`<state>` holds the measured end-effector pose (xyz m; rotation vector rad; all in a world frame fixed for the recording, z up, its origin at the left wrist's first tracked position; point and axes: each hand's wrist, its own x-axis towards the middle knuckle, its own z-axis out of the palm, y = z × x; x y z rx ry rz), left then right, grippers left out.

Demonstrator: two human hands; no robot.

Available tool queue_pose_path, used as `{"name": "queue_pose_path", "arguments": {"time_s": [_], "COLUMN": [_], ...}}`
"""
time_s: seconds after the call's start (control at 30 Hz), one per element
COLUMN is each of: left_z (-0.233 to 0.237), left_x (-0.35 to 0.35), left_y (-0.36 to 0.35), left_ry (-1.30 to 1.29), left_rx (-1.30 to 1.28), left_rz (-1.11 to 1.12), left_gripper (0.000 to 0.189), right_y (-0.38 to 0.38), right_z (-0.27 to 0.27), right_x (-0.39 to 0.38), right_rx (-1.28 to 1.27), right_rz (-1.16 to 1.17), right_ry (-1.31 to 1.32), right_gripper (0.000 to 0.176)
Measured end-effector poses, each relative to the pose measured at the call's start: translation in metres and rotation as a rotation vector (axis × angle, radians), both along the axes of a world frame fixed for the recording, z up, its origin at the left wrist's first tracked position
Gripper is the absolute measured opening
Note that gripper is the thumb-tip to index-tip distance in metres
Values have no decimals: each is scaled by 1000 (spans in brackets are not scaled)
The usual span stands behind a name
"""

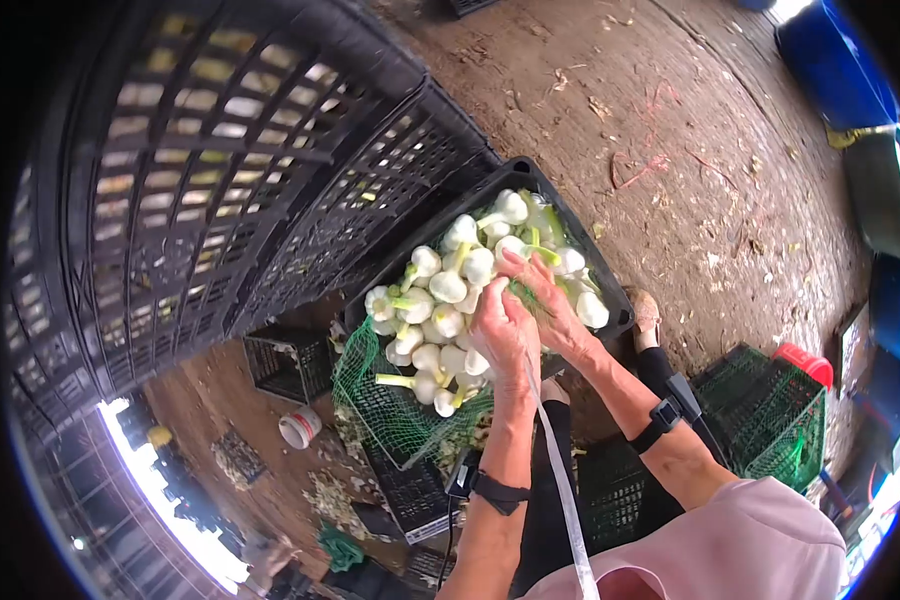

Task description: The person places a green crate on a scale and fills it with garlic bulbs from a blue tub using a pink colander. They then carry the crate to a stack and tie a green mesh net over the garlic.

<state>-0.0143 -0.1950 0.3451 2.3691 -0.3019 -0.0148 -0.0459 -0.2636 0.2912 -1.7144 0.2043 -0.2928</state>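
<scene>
White garlic bulbs [448,287] with short green stems fill a black crate [615,290] in front of me. Green netting [365,375] hangs over the crate's near left side. Above the bulbs, my left hand [505,325] is closed, with its fingers curled around a bunch of green netting. My right hand [545,300] is right beside it, fingers partly spread over the bulbs and the palm against the bunched netting. A white strap [560,470] runs from near my left wrist down toward my body.
Tall stacked black crates [270,150] stand at the left. A white bucket [300,427] and a small black crate [285,362] sit on the floor. Green netting covers a crate [770,400] at the right, near a red container [803,364]. Blue bins [840,65] line the far right.
</scene>
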Motion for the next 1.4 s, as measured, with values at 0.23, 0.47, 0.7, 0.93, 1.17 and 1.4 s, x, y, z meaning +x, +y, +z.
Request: {"name": "queue_pose_path", "arguments": {"time_s": [0.23, 0.47, 0.7, 0.93, 1.17, 1.4], "left_z": [20, 5, 25, -6, -2, 40], "left_x": [-51, -42, 24, 36, -5, -92], "left_y": [39, 74, 91, 82, 32, 105], "left_ry": [-138, 481, -474, 16, -148, 58], "left_rx": [-235, 190, 386, 56, 188, -217], "left_rz": [201, 106, -355, -60, 67, 191], "left_gripper": [42, 25, 8, 6, 9, 29], "right_y": [9, 3, 5, 12, 32, 34], "right_z": [6, 1, 25, 25, -22, -20], "right_x": [22, 27, 6, 2, 16, 25], "right_rx": [-63, 795, 400, -129, -407, -401], "right_rz": [-153, -224, -88, 223, 193, 212], "right_ry": [-17, 87, 86, 38, 24, -192], "right_gripper": [36, 12, 14, 43, 60, 31]}}
